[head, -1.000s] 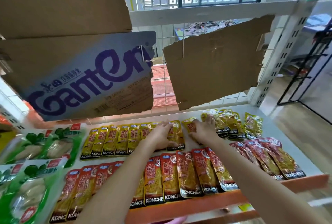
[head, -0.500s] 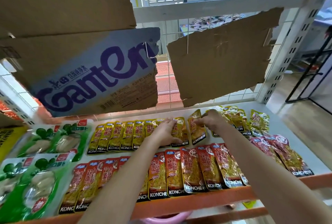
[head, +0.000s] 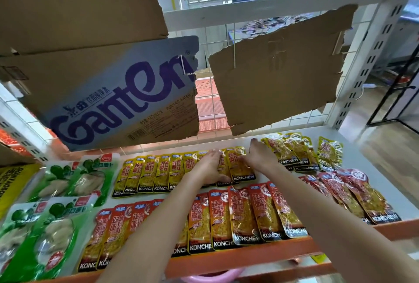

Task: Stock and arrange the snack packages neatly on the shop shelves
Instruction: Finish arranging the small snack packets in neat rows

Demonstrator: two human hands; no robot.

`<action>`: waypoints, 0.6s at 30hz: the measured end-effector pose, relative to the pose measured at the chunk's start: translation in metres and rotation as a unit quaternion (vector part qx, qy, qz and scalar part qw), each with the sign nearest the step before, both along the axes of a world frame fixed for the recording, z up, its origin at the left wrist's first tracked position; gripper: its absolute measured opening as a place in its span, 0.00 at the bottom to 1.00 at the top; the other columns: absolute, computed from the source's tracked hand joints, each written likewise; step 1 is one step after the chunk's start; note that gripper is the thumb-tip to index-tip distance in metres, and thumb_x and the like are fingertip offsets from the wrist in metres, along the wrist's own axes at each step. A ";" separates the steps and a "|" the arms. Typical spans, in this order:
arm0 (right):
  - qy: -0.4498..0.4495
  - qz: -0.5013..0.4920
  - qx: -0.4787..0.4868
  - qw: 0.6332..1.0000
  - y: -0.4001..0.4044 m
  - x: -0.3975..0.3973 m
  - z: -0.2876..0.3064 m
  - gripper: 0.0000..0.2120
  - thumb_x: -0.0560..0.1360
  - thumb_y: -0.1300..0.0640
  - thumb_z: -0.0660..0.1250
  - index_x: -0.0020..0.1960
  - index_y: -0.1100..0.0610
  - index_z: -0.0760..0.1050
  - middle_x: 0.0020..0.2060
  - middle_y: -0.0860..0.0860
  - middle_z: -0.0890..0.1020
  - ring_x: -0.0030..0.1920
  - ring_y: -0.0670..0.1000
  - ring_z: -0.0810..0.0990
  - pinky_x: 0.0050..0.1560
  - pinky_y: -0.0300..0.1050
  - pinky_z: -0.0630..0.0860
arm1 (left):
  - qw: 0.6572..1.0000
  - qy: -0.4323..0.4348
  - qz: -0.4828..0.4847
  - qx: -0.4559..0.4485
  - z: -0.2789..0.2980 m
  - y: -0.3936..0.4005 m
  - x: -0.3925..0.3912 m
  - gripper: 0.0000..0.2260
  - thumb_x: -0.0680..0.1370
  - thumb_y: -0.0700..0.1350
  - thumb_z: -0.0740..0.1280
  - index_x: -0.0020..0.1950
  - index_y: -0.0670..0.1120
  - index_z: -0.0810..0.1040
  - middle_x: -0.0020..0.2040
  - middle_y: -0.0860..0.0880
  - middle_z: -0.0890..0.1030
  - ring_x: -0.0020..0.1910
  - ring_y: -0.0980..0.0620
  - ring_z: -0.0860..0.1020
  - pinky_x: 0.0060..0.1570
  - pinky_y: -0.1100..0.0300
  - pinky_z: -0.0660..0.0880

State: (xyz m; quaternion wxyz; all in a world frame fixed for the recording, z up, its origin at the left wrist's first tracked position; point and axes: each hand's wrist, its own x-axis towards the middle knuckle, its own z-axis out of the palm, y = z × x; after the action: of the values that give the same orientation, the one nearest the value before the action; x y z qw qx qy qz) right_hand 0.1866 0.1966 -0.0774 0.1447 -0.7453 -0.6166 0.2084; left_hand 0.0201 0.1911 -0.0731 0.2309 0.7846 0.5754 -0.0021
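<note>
Both bare forearms extended forward; left hand (head: 209, 166) and right hand (head: 260, 156) palm-down, fingers straight, close together.

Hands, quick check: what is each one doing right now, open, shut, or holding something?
Left hand: open, fingers flat on the back row of yellow Konchew packets.
Right hand: open, resting on the end yellow packet of that row.

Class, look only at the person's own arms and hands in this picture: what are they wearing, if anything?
Nothing shows on them. Both forearms are bare as far as the bottom edge of the frame, with no sleeve in view. The left hand and right hand wear no gloves, and no watch, bracelet or ring can be seen.
</note>
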 end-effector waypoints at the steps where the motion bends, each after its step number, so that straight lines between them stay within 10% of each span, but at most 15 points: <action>1: -0.001 0.007 0.004 1.000 0.000 0.004 0.002 0.22 0.73 0.46 0.68 0.57 0.60 0.67 0.52 0.58 0.77 0.54 0.60 0.77 0.44 0.48 0.70 | 1.000 0.008 0.001 -0.005 0.002 0.001 0.001 0.43 0.71 0.51 0.73 0.77 0.45 0.51 0.78 0.48 0.50 0.76 0.51 0.49 0.73 0.56 0.50; 6: -0.025 -0.027 0.067 0.997 -0.007 0.054 0.015 0.16 0.77 0.54 0.61 0.59 0.63 0.70 0.56 0.61 0.73 0.58 0.61 0.73 0.53 0.50 0.71 | 1.000 -0.007 0.001 -0.004 0.015 0.006 0.014 0.37 0.71 0.47 0.72 0.75 0.44 0.56 0.76 0.45 0.55 0.75 0.49 0.52 0.71 0.57 0.53; 12: -0.126 -0.014 -0.011 0.992 -0.007 0.100 0.005 0.30 0.72 0.44 0.69 0.62 0.65 0.68 0.61 0.63 0.72 0.64 0.61 0.68 0.63 0.51 0.65 | 0.999 0.011 -0.030 0.037 0.010 -0.002 0.048 0.37 0.75 0.51 0.67 0.76 0.42 0.51 0.77 0.44 0.52 0.76 0.48 0.50 0.71 0.55 0.53; 18: -0.048 -0.012 -0.062 0.997 0.005 0.104 0.005 0.28 0.67 0.47 0.74 0.58 0.66 0.73 0.56 0.59 0.77 0.57 0.58 0.75 0.52 0.45 0.71 | 1.000 0.015 -0.018 -0.007 0.008 -0.003 0.051 0.38 0.73 0.50 0.72 0.76 0.45 0.54 0.76 0.46 0.54 0.74 0.48 0.55 0.69 0.56 0.56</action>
State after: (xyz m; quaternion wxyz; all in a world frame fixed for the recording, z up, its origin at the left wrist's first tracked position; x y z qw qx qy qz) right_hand 0.2911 0.2019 -0.0723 0.0711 -0.7692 -0.5999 0.2084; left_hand 0.0716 0.1878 -0.0655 0.2272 0.7934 0.5643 -0.0221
